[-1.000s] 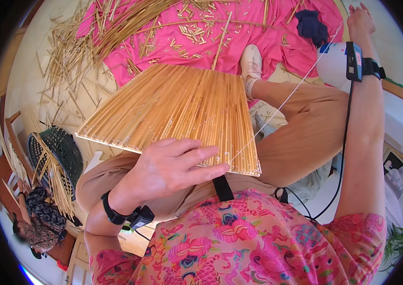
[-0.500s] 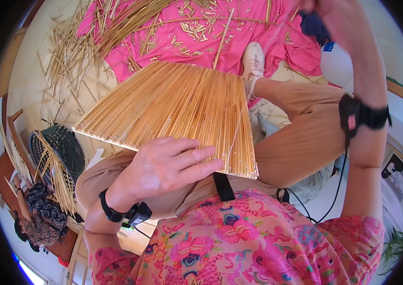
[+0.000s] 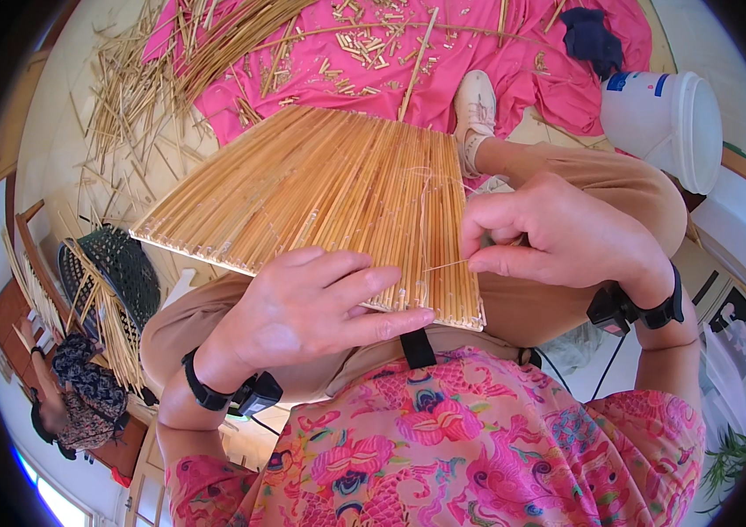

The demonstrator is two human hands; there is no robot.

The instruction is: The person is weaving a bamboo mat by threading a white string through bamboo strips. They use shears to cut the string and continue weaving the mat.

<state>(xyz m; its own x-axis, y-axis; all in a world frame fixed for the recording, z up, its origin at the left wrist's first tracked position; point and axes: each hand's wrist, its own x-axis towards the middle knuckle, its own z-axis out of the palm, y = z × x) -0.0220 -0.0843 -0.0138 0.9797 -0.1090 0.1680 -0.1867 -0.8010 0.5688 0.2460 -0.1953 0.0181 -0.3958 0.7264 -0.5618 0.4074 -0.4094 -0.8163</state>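
A fan-shaped panel of golden straw stalks (image 3: pixel 338 180), laid side by side, slopes across my lap. My left hand (image 3: pixel 303 307) lies on its near edge, fingers stretched out and slightly apart over the stalks. At the panel's right edge, my right hand (image 3: pixel 549 233) is closed in a pinch. Between its thumb and forefinger is a thin straight needle (image 3: pixel 448 265), its far end over the stalks. A fine pale thread (image 3: pixel 427 211) runs loosely over the panel and loops near its upper right.
Ahead, a pink cloth (image 3: pixel 443 66) carries cut straw bits and long stalks (image 3: pixel 241 39). A white bucket (image 3: pixel 654 119) lies tipped at the right, near a dark cloth (image 3: pixel 591 39). A dark green basket (image 3: pixel 118 272) with stalks stands left. Another person (image 3: pixel 83 386) sits beyond it.
My right hand has come down from the upper right to the panel's right edge. The thread now hangs slack in loops. My left hand has stayed on the near edge.
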